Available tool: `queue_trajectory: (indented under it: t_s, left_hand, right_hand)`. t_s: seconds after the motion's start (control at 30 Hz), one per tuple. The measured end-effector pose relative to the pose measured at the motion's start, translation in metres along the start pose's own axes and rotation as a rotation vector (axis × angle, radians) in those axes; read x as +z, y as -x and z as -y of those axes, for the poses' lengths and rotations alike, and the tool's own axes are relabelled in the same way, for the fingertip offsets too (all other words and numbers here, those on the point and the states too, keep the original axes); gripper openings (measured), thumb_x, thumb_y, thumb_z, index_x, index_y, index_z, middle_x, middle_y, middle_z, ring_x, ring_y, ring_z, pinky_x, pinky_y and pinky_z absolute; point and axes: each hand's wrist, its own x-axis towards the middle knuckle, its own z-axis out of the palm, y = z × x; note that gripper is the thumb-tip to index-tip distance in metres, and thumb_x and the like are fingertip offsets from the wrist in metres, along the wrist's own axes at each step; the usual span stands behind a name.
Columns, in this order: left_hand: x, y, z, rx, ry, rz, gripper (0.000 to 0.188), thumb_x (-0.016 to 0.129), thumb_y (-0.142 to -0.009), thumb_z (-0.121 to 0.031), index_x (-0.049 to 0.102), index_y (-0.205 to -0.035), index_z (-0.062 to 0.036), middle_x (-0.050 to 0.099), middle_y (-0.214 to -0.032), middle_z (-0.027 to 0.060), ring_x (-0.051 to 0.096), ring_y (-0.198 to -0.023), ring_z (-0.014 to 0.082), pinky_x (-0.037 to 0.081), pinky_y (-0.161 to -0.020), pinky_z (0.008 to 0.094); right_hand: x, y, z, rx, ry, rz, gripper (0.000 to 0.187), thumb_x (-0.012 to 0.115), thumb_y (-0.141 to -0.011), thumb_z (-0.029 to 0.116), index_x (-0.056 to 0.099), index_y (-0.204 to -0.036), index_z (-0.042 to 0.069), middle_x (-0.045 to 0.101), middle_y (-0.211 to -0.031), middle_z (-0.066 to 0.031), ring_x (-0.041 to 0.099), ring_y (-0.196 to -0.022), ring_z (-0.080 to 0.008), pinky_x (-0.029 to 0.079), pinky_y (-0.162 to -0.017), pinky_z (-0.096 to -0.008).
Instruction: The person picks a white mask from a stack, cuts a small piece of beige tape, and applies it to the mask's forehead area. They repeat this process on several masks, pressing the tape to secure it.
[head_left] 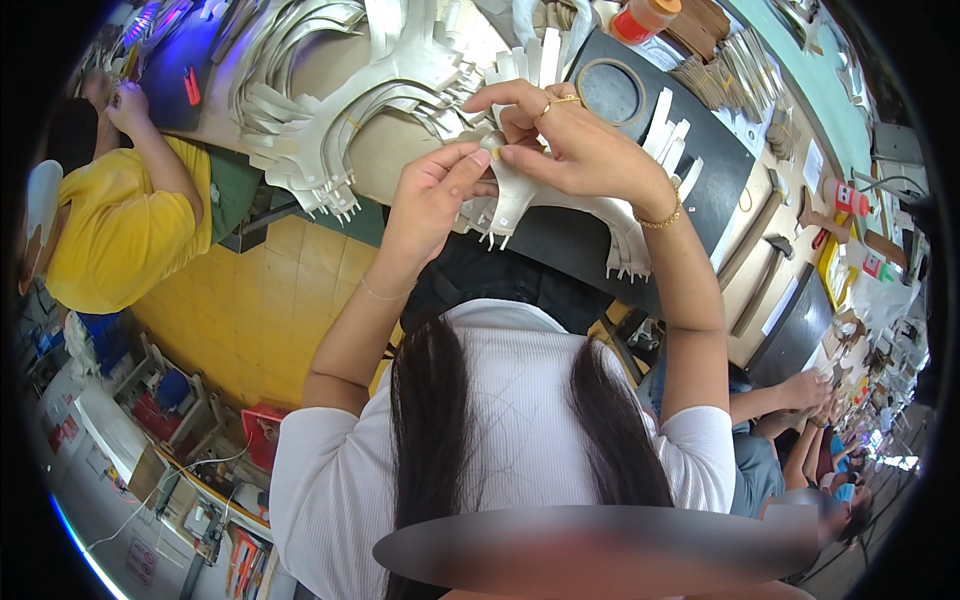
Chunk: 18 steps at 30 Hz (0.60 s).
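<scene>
In front of my chest, both hands meet over a flat off-white cut piece (515, 190), curved, with narrow strips at its ends. My left hand (430, 195) is closed, thumb and fingers pinching its upper edge beside a small rounded tab. My right hand (585, 145) comes in from the other side, its thumb and bent fingers pressed to the same spot, index finger arched above. A tiny yellow bit (495, 155) shows between the two thumbs; what it is I cannot make out. More off-white cut pieces (625, 235) fan out under my right wrist on a black board (715, 170).
Stacked curved off-white pieces (340, 115) cover the table to the left. A round dark dish (611, 92) and an orange-lidded jar (648, 18) stand beyond my right hand. Farther right lies a hammer (762, 285). A person in yellow (130, 220) works at left; others sit at right.
</scene>
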Motion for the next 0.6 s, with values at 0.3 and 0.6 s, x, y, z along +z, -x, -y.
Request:
queue_trajectory:
  t_s: [0.3,0.6]
  left_hand:
    - [0.000,0.002,-0.002,0.082,-0.340,-0.038,0.018,0.058,-0.094,-0.013,0.064,-0.097,0.0034,0.063,-0.085,0.0051,0.061,-0.077,0.0125,0.049,-0.073,0.0256]
    - [0.016,0.002,-0.012,-0.052,-0.026,0.037,0.017,0.058,-0.093,-0.012,0.064,-0.097,0.0029,0.065,-0.086,0.0073,0.062,-0.076,0.0152,0.051,-0.072,0.0295]
  right_hand:
    - [-0.004,0.004,0.009,0.037,0.077,0.049,0.056,0.056,-0.083,0.004,0.041,-0.136,0.015,0.045,-0.068,0.0008,0.049,-0.067,-0.0131,0.035,-0.081,-0.0313]
    - [0.023,0.029,0.002,-0.066,-0.645,-0.332,0.046,0.058,-0.085,0.002,0.041,-0.128,0.008,0.046,-0.070,0.0010,0.045,-0.066,-0.0094,0.036,-0.065,-0.0244]
